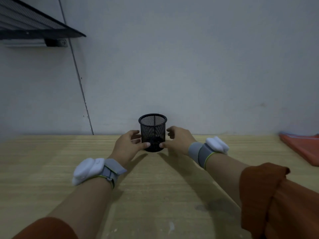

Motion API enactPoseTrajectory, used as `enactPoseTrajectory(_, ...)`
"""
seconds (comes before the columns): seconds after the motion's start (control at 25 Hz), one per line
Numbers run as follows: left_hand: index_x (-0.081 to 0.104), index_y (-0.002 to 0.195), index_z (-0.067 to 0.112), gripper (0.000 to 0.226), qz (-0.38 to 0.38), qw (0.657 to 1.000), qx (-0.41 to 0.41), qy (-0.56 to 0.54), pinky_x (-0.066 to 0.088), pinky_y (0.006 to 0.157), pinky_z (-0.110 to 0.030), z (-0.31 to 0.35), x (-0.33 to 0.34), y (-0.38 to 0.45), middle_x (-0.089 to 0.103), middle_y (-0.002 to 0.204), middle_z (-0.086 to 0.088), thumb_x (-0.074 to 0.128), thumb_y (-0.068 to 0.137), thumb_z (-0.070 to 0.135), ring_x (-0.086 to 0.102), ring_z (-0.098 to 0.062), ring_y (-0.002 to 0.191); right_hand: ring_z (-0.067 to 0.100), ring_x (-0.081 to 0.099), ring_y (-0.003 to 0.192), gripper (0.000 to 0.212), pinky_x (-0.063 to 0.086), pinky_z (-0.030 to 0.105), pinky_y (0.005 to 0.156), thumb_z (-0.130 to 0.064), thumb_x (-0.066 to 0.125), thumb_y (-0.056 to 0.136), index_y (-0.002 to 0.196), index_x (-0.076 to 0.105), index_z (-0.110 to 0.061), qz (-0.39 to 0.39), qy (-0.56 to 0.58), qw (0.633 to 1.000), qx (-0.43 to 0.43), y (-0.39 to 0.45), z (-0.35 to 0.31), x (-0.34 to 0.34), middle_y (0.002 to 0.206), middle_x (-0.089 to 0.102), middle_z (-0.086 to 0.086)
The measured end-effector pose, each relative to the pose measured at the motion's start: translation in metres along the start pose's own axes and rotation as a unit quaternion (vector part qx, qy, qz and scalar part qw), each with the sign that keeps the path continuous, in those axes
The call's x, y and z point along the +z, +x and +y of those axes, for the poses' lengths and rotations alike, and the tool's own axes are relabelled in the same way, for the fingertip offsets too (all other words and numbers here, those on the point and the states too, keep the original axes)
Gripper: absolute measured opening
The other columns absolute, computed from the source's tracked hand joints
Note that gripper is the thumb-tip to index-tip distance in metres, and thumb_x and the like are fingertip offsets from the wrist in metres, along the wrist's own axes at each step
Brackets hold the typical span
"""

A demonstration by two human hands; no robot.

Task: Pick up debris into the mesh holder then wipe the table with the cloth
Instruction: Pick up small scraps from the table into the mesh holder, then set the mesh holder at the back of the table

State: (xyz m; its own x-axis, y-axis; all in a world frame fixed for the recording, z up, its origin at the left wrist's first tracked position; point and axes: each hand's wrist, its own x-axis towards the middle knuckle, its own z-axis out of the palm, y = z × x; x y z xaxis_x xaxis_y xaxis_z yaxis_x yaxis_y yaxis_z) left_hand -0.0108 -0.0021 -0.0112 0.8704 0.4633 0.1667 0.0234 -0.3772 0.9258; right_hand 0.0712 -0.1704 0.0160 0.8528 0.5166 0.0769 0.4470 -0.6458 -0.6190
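A black mesh holder point(153, 128) stands upright on the wooden table point(51, 161), close to the wall. My left hand point(126, 145) cups its left side and my right hand point(177, 140) its right side. Both thumbs press on the lower front of the holder, while the fingers curl loosely around its sides. Something dark lies at the bottom of the holder; I cannot tell what it is. A folded orange-red cloth point(303, 149) lies at the table's right edge. A small pale scrap point(171, 226) lies on the near part of the table.
A grey wall point(189, 66) rises right behind the holder. A black mesh shelf point(34, 23) juts out of the wall at the upper left. A dark smudge point(207, 207) marks the table near my right forearm.
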Motion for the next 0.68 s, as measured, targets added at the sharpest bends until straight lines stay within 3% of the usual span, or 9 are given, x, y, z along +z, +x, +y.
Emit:
enactPoseTrajectory(0.08, 0.054, 0.128, 0.002, 0.059, 0.019, 1.0, -0.006, 0.02, 0.051, 0.098, -0.043, 0.001, -0.004, -0.021, 0.063, 0.12, -0.012, 0.079, 0.075, 0.007, 0.064, -0.025, 0.108, 0.022, 0.055, 0.119, 0.062, 0.043, 0.029, 0.1, -0.034, 0.072, 0.08, 0.132, 0.05, -0.011, 0.019, -0.014, 1.0, 0.007, -0.023, -0.001, -0.004, 0.129, 0.059, 0.007)
enactPoseTrajectory(0.24, 0.062, 0.107, 0.01, 0.033, 0.017, 0.999, -0.001, 0.037, 0.051, 0.088, -0.033, 0.006, -0.004, -0.068, 0.068, 0.107, -0.008, 0.077, 0.078, 0.008, 0.067, -0.019, 0.09, 0.022, 0.058, 0.113, 0.041, 0.044, 0.028, 0.097, -0.029, 0.065, 0.086, 0.121, 0.06, -0.01, 0.021, -0.038, 0.999, 0.007, -0.069, -0.005, -0.011, 0.122, 0.064, 0.008)
enactPoseTrajectory(0.36, 0.063, 0.1, 0.018, 0.024, -0.007, 0.999, 0.013, 0.047, 0.054, 0.084, -0.032, 0.023, 0.002, -0.111, 0.07, 0.099, -0.004, 0.074, 0.081, 0.011, 0.066, -0.007, 0.078, 0.022, 0.061, 0.108, 0.035, 0.046, 0.028, 0.094, -0.025, 0.064, 0.086, 0.117, 0.063, -0.009, 0.021, -0.027, 0.999, 0.006, -0.113, -0.009, -0.019, 0.118, 0.066, 0.008)
enactPoseTrajectory(0.52, 0.063, 0.102, 0.019, 0.021, -0.026, 0.999, 0.019, 0.038, 0.054, 0.078, -0.028, 0.041, 0.013, -0.159, 0.071, 0.098, -0.003, 0.071, 0.083, 0.012, 0.067, -0.012, 0.078, 0.022, 0.061, 0.107, 0.032, 0.047, 0.029, 0.094, -0.023, 0.062, 0.086, 0.115, 0.064, -0.009, 0.03, -0.025, 0.999, 0.001, -0.161, -0.011, -0.028, 0.116, 0.067, 0.008)
enactPoseTrajectory(0.68, 0.063, 0.097, 0.019, 0.016, -0.047, 0.997, 0.033, 0.049, 0.05, 0.067, -0.014, 0.061, 0.031, -0.2, 0.071, 0.091, -0.001, 0.069, 0.085, 0.011, 0.066, -0.008, 0.075, 0.023, 0.061, 0.105, 0.029, 0.048, 0.029, 0.092, -0.021, 0.062, 0.086, 0.113, 0.065, -0.009, 0.048, -0.023, 0.999, -0.006, -0.204, -0.009, -0.038, 0.113, 0.068, 0.009)
